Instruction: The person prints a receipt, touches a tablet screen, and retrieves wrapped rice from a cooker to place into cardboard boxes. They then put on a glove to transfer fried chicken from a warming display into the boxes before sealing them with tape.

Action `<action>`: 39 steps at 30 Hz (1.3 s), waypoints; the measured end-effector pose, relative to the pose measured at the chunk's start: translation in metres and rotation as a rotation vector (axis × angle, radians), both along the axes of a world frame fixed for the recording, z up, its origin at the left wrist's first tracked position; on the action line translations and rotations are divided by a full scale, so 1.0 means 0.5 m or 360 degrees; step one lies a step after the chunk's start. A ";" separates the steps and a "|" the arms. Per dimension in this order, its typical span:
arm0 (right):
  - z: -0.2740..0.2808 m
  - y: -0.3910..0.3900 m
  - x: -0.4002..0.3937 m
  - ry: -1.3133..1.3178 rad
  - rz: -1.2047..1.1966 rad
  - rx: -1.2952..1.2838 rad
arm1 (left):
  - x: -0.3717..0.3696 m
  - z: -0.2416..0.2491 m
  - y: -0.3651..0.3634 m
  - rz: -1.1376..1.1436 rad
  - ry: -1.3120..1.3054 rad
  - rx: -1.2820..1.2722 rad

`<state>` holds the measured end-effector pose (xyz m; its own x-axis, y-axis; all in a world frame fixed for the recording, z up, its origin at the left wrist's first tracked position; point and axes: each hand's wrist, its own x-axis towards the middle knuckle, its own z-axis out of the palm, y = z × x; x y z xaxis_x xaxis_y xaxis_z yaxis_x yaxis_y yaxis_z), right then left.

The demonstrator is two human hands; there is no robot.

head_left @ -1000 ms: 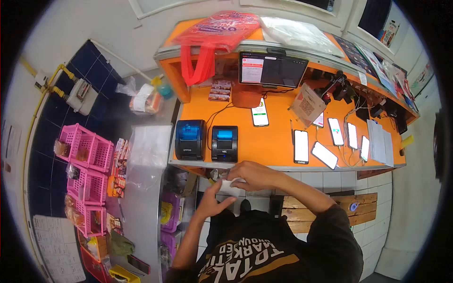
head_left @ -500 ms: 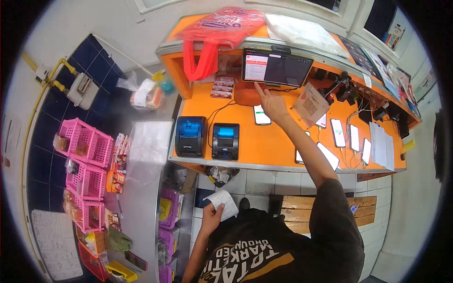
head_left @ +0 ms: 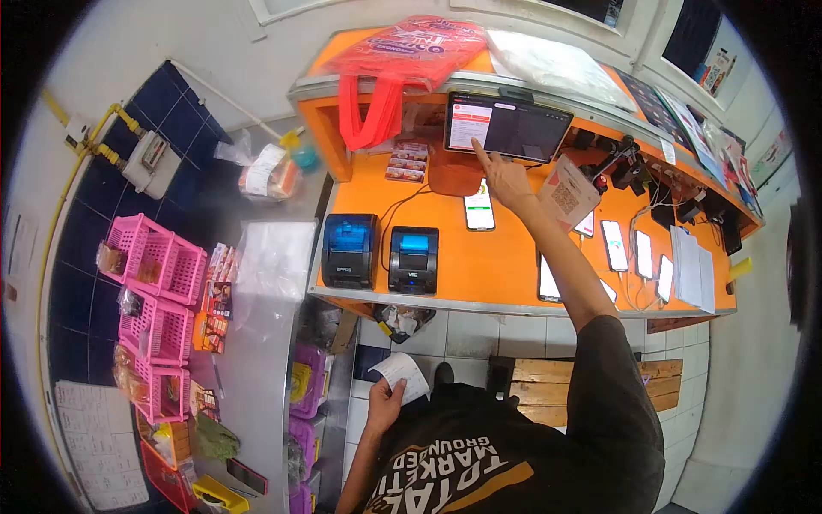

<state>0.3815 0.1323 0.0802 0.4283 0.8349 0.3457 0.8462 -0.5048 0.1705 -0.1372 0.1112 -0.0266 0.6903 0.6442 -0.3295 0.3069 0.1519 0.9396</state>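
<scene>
My left hand (head_left: 386,405) pinches a white paper receipt (head_left: 402,377) with printed lines, low in front of my body. My right hand (head_left: 503,177) reaches over the orange counter, index finger stretched out and nothing in its grasp. Its fingertip overlaps the lower edge of the tablet (head_left: 509,127), beneath the white and red panel on the screen. Below that hand lies a lit phone (head_left: 479,208). A card with a QR code (head_left: 568,194) stands close to my right wrist.
Two small black printers (head_left: 413,259) stand on the counter's left part. Several phones (head_left: 613,245) with cables lie at the right. A red bag (head_left: 371,111) hangs over the upper shelf. Pink baskets (head_left: 158,328) line the metal table at left, and a wooden bench (head_left: 539,379) is below.
My right index finger has moved up from just under the tablet onto the lower part of its screen. My left hand keeps the receipt; the whole view has shifted slightly.
</scene>
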 end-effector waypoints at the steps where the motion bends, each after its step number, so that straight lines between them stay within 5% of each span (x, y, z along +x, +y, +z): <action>1: 0.000 0.001 0.002 -0.0013 0.0016 0.0026 | -0.001 -0.002 0.000 0.0000 0.0000 0.0002; 17: -0.028 -0.026 -0.016 -0.0072 0.0100 0.0203 | -0.017 -0.037 0.001 0.0006 -0.0001 -0.0050; 29: -0.051 -0.013 -0.023 0.0010 -0.0087 -0.0152 | -0.033 -0.025 -0.006 0.0056 0.0036 -0.0021; 36: -0.085 -0.064 -0.258 0.0595 0.0300 0.0160 | -0.055 -0.029 -0.028 0.0156 0.0040 0.0041; 39: -0.127 -0.089 -0.414 0.1220 0.0409 -0.0198 | -0.065 0.009 -0.038 0.0188 0.0052 -0.0039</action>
<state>0.1742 0.0878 0.0164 0.2982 0.9522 -0.0670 0.8373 -0.2946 -0.4605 -0.1699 0.0922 -0.0222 0.5987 0.7119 -0.3670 0.3157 0.2115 0.9250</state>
